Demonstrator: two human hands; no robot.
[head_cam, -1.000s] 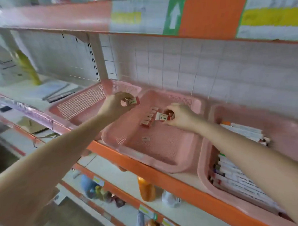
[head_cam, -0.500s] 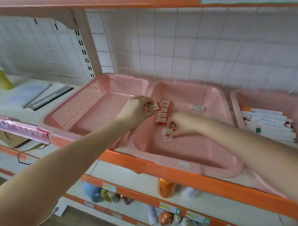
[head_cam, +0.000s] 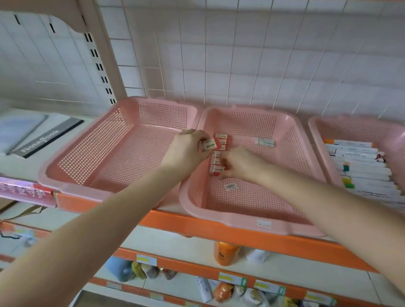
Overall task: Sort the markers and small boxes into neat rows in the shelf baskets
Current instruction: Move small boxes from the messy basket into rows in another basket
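head view: the step in hand looks like building the row of boxes point(head_cam: 220, 151) along the left side of the middle basket point(head_cam: 240, 223). left hand point(head_cam: 188, 148) pinches the held box point(head_cam: 212, 144) over that basket's left rim, just beside the row. right hand point(head_cam: 238, 163) has fingers curled on the end box point(head_cam: 217, 170) at the row's near end. markers point(head_cam: 361, 168) lie in the basket to the right of the middle basket. next, likely: add the held box to the row, then fetch the loose box point(head_cam: 265, 141) near the back wall.

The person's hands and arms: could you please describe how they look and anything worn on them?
Nothing worn shows. The left hand and right hand have no gloves, and no ring, watch or bracelet is visible. The left forearm and right forearm are sleeveless up to the picture's edge.
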